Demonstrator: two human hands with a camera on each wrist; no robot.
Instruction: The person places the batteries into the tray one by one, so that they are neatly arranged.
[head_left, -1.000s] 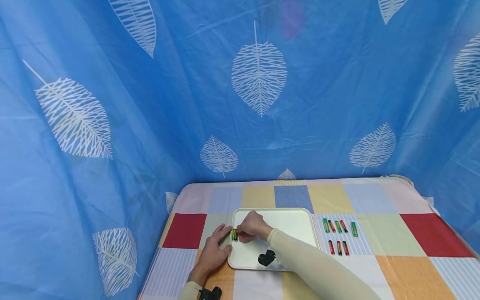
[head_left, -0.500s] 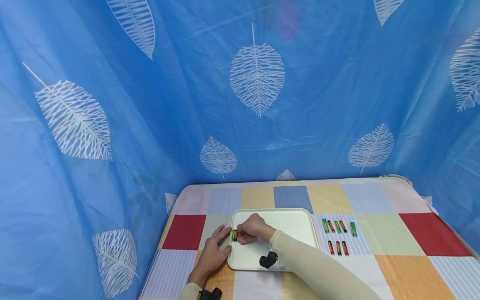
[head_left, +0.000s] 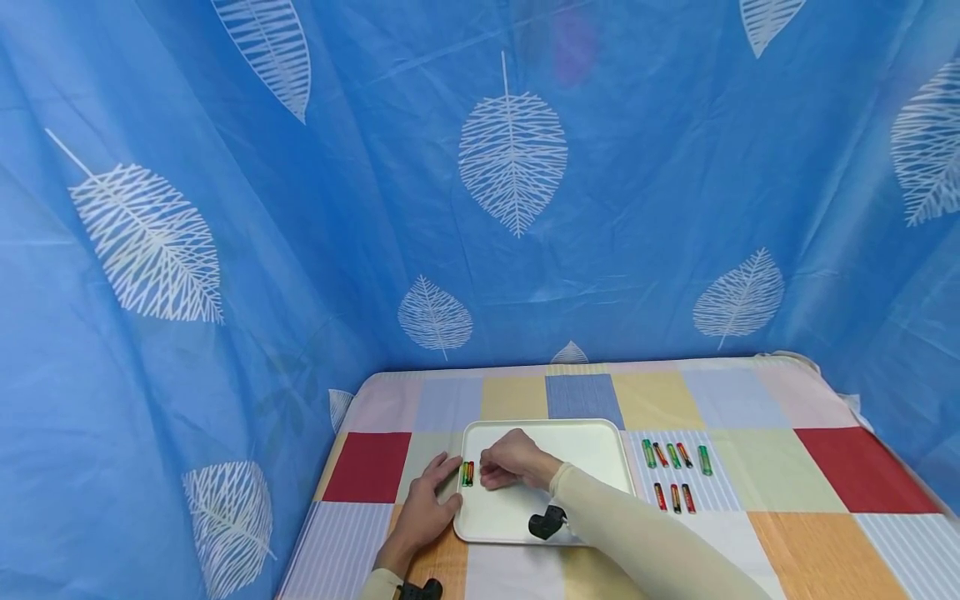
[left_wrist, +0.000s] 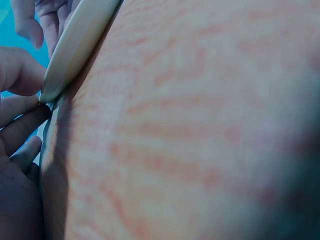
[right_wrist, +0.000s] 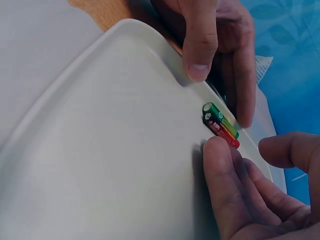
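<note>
A green battery (right_wrist: 221, 116) and a red battery (right_wrist: 223, 133) lie side by side against the left rim of a white tray (head_left: 581, 450). My right hand (head_left: 517, 460) hovers low over the tray just right of them. In the right wrist view, that hand's thumb and fingers are apart with nothing between them, and the fingertips are close to the red battery. My left hand (head_left: 423, 510) rests at the tray's left edge, fingers extended. Its thumb and fingertips touch the rim (left_wrist: 75, 55) in the left wrist view, where the batteries are hidden.
To the right of the tray, several loose batteries lie in two rows on the patchwork tablecloth (head_left: 795, 471): green batteries (head_left: 648, 453) and red batteries (head_left: 660, 497). A blue leaf-print curtain (head_left: 600, 275) encloses the back and sides of the table.
My right hand has let go of the red battery and drawn slightly to the right, leaving it beside the green one. The left hand stays at the rim.
</note>
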